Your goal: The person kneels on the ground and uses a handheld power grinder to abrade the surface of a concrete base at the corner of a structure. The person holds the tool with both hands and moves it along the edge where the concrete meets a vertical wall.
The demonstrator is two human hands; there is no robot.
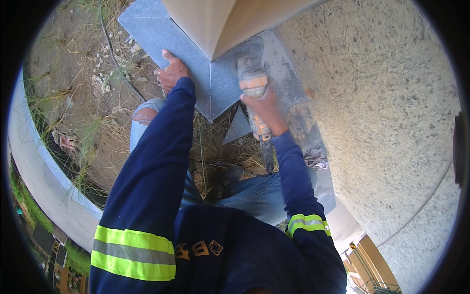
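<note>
Grassy dirt ground | left hand (170, 73) flat on grey tile (161, 32) | right hand (264, 109) grips dusty orange grinder (253, 83)

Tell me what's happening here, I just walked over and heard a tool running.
A person in a dark blue work top with reflective bands is crouched over a grey stone tile. The right hand grips a dusty orange angle grinder set against the tile near the corner of a tan column. The left hand presses flat on the tile to steady it. A small triangular offcut lies on the dry grass below.
</note>
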